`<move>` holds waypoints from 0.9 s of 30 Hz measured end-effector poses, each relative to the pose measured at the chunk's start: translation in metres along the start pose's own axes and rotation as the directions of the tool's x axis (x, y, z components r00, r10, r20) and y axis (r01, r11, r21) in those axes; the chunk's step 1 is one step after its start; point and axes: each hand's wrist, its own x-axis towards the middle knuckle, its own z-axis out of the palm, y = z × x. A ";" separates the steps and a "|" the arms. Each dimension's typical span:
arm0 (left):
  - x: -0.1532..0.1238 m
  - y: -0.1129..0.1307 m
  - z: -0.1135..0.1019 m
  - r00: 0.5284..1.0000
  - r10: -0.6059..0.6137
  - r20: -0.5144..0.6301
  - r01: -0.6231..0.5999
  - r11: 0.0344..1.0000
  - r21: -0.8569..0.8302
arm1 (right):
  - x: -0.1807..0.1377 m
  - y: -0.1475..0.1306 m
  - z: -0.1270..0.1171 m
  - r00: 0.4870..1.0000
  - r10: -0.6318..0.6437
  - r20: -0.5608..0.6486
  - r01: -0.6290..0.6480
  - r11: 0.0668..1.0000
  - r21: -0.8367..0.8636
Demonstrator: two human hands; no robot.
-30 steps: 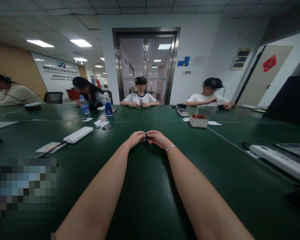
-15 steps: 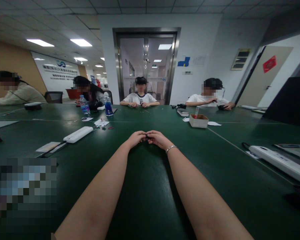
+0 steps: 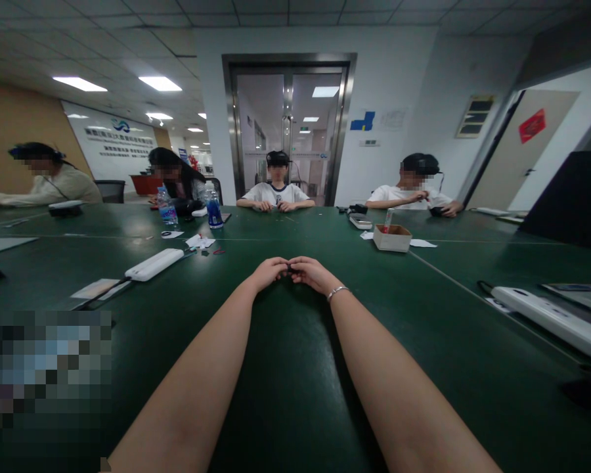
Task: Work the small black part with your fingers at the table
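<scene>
Both my arms reach forward over the dark green table (image 3: 285,368), and the fingertips meet near its middle. My left hand (image 3: 270,273) is closed, its fingers pinching one side of a small dark object (image 3: 289,268). From the other side my right hand (image 3: 313,273), with a silver bracelet (image 3: 337,293) at the wrist, pinches the same object. The fingers cover most of it, and it is too small for me to tell its kind.
White power strips lie at left (image 3: 155,265) and right (image 3: 551,322). Two bottles (image 3: 213,209) stand at the back left near paper scraps (image 3: 199,242). A small open box (image 3: 392,239) sits at the back right. Several people sit around the table, one person (image 3: 276,190) straight across.
My hands stay in nearly the same place, still pinching the small dark object. The person at the far left has shifted slightly to the right.
</scene>
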 end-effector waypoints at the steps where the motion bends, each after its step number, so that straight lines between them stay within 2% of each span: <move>1: 0.000 0.000 0.000 1.000 -0.001 0.003 0.001 1.000 -0.002 | 0.000 0.000 0.000 1.000 0.000 0.004 0.000 1.000 0.002; 8: 0.004 -0.009 -0.001 1.000 0.015 0.001 -0.015 1.000 0.012 | 0.001 0.001 0.000 1.000 -0.004 0.004 0.004 1.000 0.000; 27: 0.003 -0.007 -0.001 1.000 0.021 0.008 -0.021 1.000 0.014 | -0.001 -0.001 0.000 1.000 0.001 0.008 -0.001 1.000 -0.003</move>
